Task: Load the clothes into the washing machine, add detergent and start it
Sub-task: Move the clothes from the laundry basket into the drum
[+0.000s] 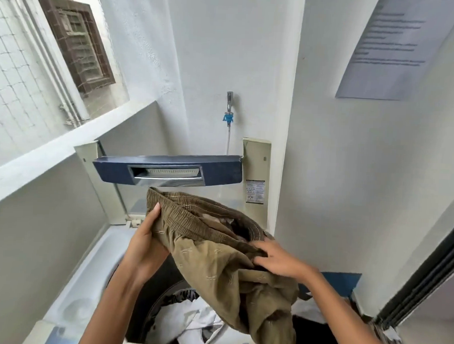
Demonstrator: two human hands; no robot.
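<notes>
Head view: the left hand (pixel 144 242) and right hand (pixel 276 259) both grip the olive trousers (pixel 216 265), bunched above the washing machine (pixel 86 272), over its open drum, likely to drop onto the white laundry (pixel 183 323) inside

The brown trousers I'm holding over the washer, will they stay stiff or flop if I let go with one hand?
Probably floppy: the trousers sag and fold between the left hand and right hand. Likely light, as a loose pinch holds them. The hanging end might drape over the edge of the drum.
</notes>
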